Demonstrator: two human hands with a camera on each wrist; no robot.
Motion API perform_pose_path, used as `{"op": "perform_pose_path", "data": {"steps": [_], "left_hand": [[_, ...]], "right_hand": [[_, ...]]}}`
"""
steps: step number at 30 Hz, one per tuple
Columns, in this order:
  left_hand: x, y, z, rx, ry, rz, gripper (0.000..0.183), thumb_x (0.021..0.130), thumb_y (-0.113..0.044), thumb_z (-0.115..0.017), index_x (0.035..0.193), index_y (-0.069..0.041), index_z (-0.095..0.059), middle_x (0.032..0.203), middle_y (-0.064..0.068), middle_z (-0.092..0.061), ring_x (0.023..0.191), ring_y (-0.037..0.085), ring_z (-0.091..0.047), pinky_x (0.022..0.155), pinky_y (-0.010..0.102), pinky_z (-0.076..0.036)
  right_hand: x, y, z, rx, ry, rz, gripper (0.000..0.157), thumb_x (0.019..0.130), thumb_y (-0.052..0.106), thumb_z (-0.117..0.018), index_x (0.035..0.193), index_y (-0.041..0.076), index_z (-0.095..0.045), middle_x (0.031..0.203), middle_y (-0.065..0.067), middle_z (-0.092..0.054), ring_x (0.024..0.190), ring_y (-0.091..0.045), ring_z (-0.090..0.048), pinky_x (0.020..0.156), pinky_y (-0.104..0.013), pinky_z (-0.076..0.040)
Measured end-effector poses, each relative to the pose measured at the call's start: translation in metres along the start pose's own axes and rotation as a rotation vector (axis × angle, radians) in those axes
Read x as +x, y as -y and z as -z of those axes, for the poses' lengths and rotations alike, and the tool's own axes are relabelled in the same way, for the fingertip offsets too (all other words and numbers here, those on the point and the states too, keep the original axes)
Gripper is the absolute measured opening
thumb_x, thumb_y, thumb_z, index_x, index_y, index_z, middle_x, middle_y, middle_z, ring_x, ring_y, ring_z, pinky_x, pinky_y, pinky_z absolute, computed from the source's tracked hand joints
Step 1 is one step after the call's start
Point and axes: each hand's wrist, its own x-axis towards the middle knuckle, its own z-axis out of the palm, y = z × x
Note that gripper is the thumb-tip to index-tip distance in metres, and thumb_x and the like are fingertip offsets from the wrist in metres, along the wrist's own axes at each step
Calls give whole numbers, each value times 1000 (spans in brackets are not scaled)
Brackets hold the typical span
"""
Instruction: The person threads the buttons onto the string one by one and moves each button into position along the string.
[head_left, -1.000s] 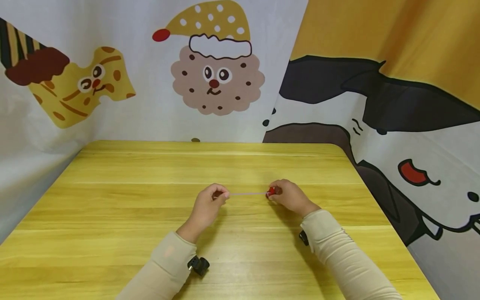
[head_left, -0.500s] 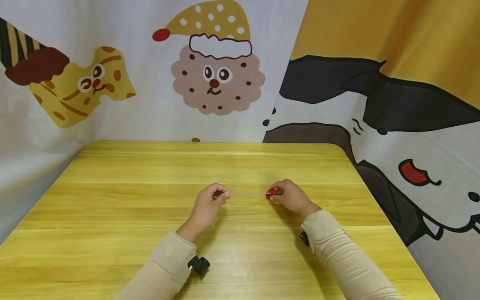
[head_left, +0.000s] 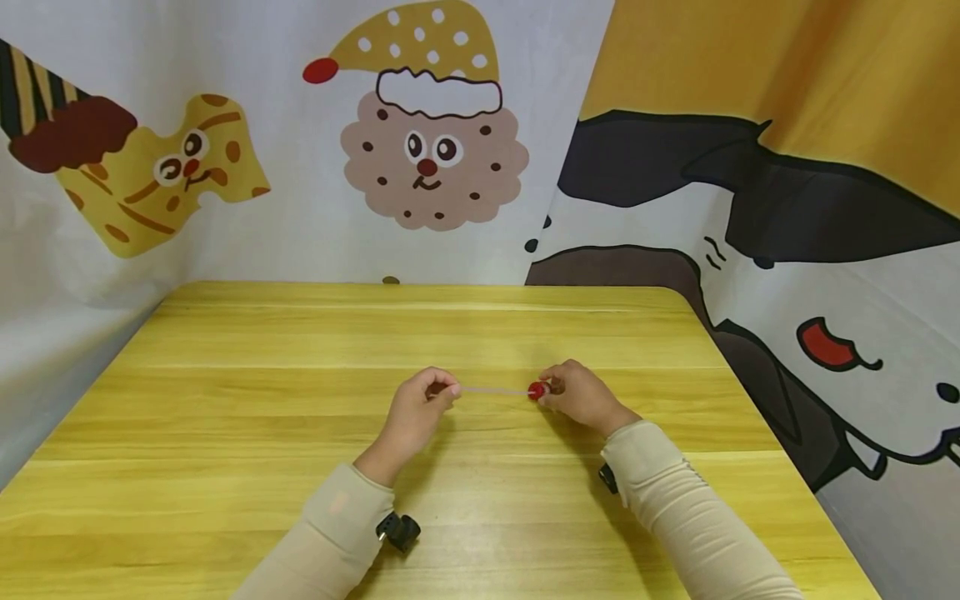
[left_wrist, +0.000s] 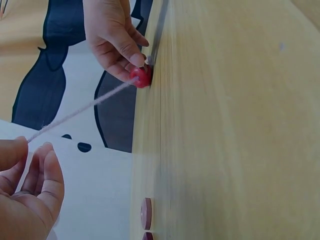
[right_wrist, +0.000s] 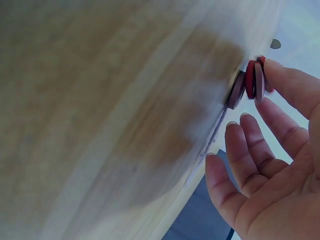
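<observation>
A thin pale string [head_left: 495, 390] stretches between the two hands, a little above the table. My left hand [head_left: 416, 412] pinches its left end between thumb and fingertips; the left wrist view shows the string [left_wrist: 82, 114] leaving that pinch. At the other end hangs a red, button-like disc [head_left: 537, 391], with the string meeting its face. My right hand [head_left: 585, 398] holds at this disc with thumb and index finger. Seen from the right wrist, several red and purplish discs [right_wrist: 251, 80] stand edge-on at the fingertips, the other fingers loosely bent.
A wooden table [head_left: 225, 467] spans the area under both arms. Reddish discs [left_wrist: 146, 214] show near the table surface in the left wrist view. Behind the table hangs a cartoon-printed curtain [head_left: 285, 50]. Black wrist cameras [head_left: 397, 532] sit at the cuffs.
The red disc has shifted slightly left and toward me, out from the right fingertips, and its face shows more. The left hand has stayed in place on the string.
</observation>
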Motion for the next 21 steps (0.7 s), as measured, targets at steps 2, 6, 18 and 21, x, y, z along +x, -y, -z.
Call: {"op": "perform_pose_path", "data": {"steps": [2,6,18,21], "left_hand": [[0,0,0,-3,-1,1,8,96,-9,-59,98,-2,-64,90,8,-62,82,19,-59,78,47,-52],[0,0,-1,-7,-3,4,8,96,-8,-59,98,-2,-64,90,9,-62,82,20,-59,78,48,-52],[1,1,-2,19,7,1,7,96,-9,-60,98,-3,-64,90,6,-63,84,20,-60,76,37,-52],[0,2,-3,26,9,0,7,96,-10,-60,97,-4,-64,90,6,-63,83,19,-60,74,34,-51]], "right_hand": [[-1,0,0,-2,-1,6,35,88,13,-71,120,0,-64,106,-13,-57,92,-23,-58,82,-41,-50],[-3,3,1,2,-8,16,36,87,11,-71,120,0,-63,107,-13,-57,95,-25,-59,84,-42,-50],[-12,13,-3,57,-68,76,38,84,6,-73,120,-4,-62,110,-16,-58,95,-26,-60,83,-40,-51],[-14,17,-6,68,-91,88,39,86,7,-72,122,-4,-61,113,-15,-58,98,-28,-60,83,-40,-51]]}}
